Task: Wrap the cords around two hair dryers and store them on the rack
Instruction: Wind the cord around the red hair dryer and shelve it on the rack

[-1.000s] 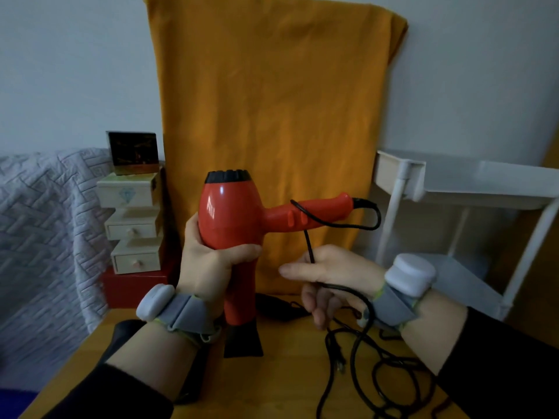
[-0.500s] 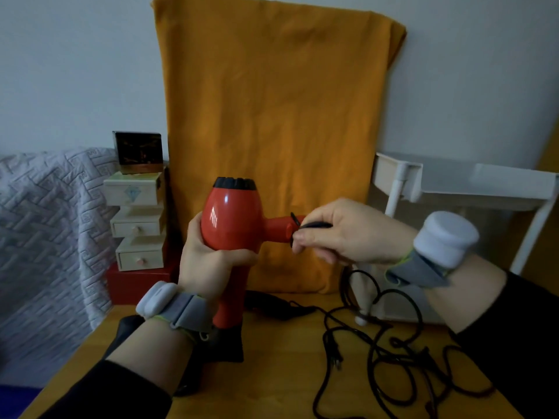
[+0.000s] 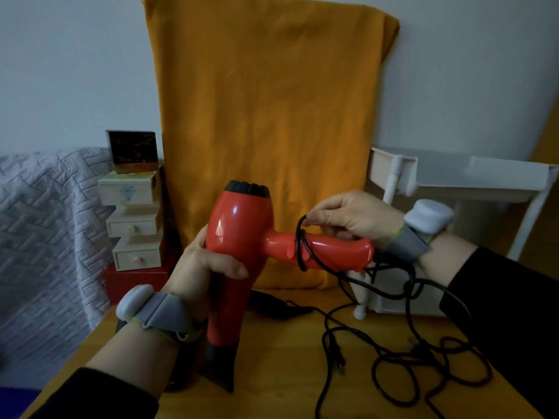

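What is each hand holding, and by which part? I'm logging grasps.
Left hand holds the red hair dryer by its barrel. Right hand pinches the black cord at a loop around the handle.

A: What's occluded? The left hand (image 3: 199, 267) covers the near side of the red hair dryer (image 3: 242, 237) barrel; only its thumb (image 3: 223, 267) shows, the other fingers are behind the barrel.

B: Right side: the right hand (image 3: 354, 216) pinches the black cord (image 3: 393, 355) above the handle, the fingertips curled under so the contact is unclear. Past the fingers, the cord passes behind the wrist.

A: The white rack (image 3: 453, 182) is cut by the right edge. A second black object (image 3: 278, 306) behind the dryer is too dark to identify.
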`<state>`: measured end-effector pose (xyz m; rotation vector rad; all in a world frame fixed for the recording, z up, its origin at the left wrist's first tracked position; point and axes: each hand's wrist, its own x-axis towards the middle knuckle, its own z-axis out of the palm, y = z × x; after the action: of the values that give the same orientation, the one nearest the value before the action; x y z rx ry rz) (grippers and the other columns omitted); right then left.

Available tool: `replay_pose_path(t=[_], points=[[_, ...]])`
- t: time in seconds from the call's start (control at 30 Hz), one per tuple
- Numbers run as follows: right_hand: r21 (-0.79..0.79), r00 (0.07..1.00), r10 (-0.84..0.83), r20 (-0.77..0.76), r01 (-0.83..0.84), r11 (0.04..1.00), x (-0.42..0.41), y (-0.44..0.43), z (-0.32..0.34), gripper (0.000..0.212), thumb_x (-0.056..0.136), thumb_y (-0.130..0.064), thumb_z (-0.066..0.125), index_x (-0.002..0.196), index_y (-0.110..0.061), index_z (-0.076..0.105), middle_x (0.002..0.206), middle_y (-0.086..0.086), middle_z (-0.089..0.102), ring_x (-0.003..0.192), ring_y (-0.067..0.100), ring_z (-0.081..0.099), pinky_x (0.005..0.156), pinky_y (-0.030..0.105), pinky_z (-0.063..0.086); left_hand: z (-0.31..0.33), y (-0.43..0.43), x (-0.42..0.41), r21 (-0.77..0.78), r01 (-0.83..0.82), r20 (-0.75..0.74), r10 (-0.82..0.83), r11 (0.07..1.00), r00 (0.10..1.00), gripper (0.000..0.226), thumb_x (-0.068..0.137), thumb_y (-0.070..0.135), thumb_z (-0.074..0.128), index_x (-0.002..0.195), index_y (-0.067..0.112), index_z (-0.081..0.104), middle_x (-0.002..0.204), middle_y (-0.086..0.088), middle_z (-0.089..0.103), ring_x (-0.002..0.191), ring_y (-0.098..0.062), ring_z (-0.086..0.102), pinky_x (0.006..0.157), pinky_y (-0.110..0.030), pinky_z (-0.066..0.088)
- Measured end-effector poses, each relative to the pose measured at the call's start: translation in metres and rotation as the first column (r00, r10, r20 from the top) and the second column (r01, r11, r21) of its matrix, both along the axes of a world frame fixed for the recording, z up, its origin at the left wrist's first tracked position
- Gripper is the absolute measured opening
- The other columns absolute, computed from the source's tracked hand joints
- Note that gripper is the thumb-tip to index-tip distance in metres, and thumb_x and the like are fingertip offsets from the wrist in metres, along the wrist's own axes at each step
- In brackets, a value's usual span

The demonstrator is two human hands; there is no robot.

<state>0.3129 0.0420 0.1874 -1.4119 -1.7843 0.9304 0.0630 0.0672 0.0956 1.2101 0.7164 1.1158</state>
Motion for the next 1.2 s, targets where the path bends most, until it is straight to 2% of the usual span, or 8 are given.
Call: replay_pose_path(t=[0.13, 0.17, 0.27, 0.37, 0.47, 0.73, 0.93, 1.2], points=[[-0.148, 0.973, 0.141, 0.184, -0.115, 0.982, -0.001, -0.001, -0.073, 0.036, 0.088, 0.009, 0.051, 0.123, 0.001, 0.057, 0.106, 0.014, 0.071, 0.093, 0.024, 0.069, 0.082, 0.022, 0.054, 0.003, -0.002, 0.004, -0.018, -0.016, 0.085, 0.018, 1.0, 0.996, 0.094, 0.025, 0.005, 0.072, 0.118, 0.01, 0.058, 0.085, -0.023, 0.063, 0.069, -0.04, 0.062, 0.068, -0.057, 0.05], [-0.155, 0.954, 0.134, 0.268, -0.094, 0.983, -0.006, -0.005, -0.078, 0.029, 0.09, 0.014, 0.045, 0.116, 0.007, 0.056, 0.099, 0.023, 0.069, 0.086, 0.033, 0.068, 0.077, 0.031, 0.056, 0.004, -0.003, 0.005, -0.024, -0.03, 0.101, 0.032, 0.999, 0.994, 0.094, 0.026, 0.005, 0.072, 0.119, 0.008, 0.057, 0.085, -0.022, 0.063, 0.069, -0.039, 0.062, 0.067, -0.055, 0.05], [-0.092, 0.992, 0.065, -0.108, -0.075, 0.993, -0.025, -0.001, -0.062, 0.021, 0.098, -0.01, 0.045, 0.082, -0.004, 0.058, 0.052, 0.004, 0.062, 0.04, 0.014, 0.054, 0.042, 0.024, 0.041, 0.008, -0.003, 0.008, -0.021, -0.071, 0.121, 0.073, 0.997, 0.99, 0.095, 0.029, 0.005, 0.072, 0.122, 0.002, 0.054, 0.085, -0.021, 0.06, 0.068, -0.037, 0.06, 0.066, -0.049, 0.05], [-0.127, 0.976, 0.132, -0.173, -0.155, 0.98, -0.033, -0.007, -0.067, 0.023, 0.098, -0.009, 0.046, 0.12, -0.009, 0.038, 0.06, 0.011, 0.059, 0.045, 0.022, 0.061, 0.045, 0.03, 0.05, 0.012, -0.001, 0.01, -0.028, -0.112, 0.123, 0.114, 0.993, 0.986, 0.09, 0.037, 0.001, 0.073, 0.125, 0.003, 0.053, 0.088, -0.021, 0.059, 0.071, -0.038, 0.058, 0.068, -0.053, 0.05], [-0.163, 0.982, 0.134, -0.131, -0.154, 0.974, -0.046, -0.01, -0.072, 0.046, 0.096, -0.017, 0.053, 0.133, -0.017, 0.026, 0.06, 0.012, 0.06, 0.045, 0.025, 0.064, 0.044, 0.032, 0.054, 0.012, 0.003, 0.01, -0.047, -0.188, 0.155, 0.194, 0.981, 0.969, 0.086, 0.039, 0.001, 0.077, 0.122, 0.012, 0.057, 0.092, -0.025, 0.063, 0.076, -0.043, 0.062, 0.072, -0.061, 0.054], [-0.16, 0.981, 0.19, 0.045, -0.18, 0.97, -0.049, -0.029, -0.051, 0.017, 0.093, -0.016, 0.058, 0.11, -0.013, 0.056, 0.061, 0.005, 0.065, 0.05, 0.018, 0.064, 0.049, 0.026, 0.053, 0.011, 0.009, 0.011, 0.031, -0.49, 0.049, 0.488, 0.871, 0.871, 0.107, 0.031, 0.022, 0.09, 0.128, 0.034, 0.045, 0.111, -0.007, 0.064, 0.093, -0.036, 0.067, 0.073, -0.057, 0.058], [0.253, 0.853, 0.061, 0.518, -0.221, 0.942, -0.061, -0.04, -0.028, 0.029, 0.097, -0.031, 0.049, 0.09, -0.01, 0.068, 0.057, -0.001, 0.065, 0.047, 0.006, 0.056, 0.059, 0.026, 0.05, 0.009, 0.003, 0.014, 0.174, -0.506, -0.055, 0.521, 0.845, 0.852, 0.103, 0.035, 0.024, 0.087, 0.126, 0.041, 0.041, 0.109, 0.004, 0.059, 0.095, -0.023, 0.062, 0.077, -0.049, 0.058], [0.385, 0.952, -0.07, 0.299, -0.054, 0.921, -0.035, -0.015, 0.025, 0.012, 0.078, -0.034, 0.074, 0.078, -0.022, 0.076, 0.045, -0.003, 0.058, 0.041, 0.006, 0.047, 0.046, 0.018, 0.039, 0.007, -0.005, 0.009, 0.194, -0.311, -0.156, 0.342, 0.93, 0.926, 0.109, 0.033, 0.014, 0.084, 0.13, 0.041, 0.042, 0.108, -0.001, 0.06, 0.092, -0.028, 0.064, 0.07, -0.053, 0.06]])
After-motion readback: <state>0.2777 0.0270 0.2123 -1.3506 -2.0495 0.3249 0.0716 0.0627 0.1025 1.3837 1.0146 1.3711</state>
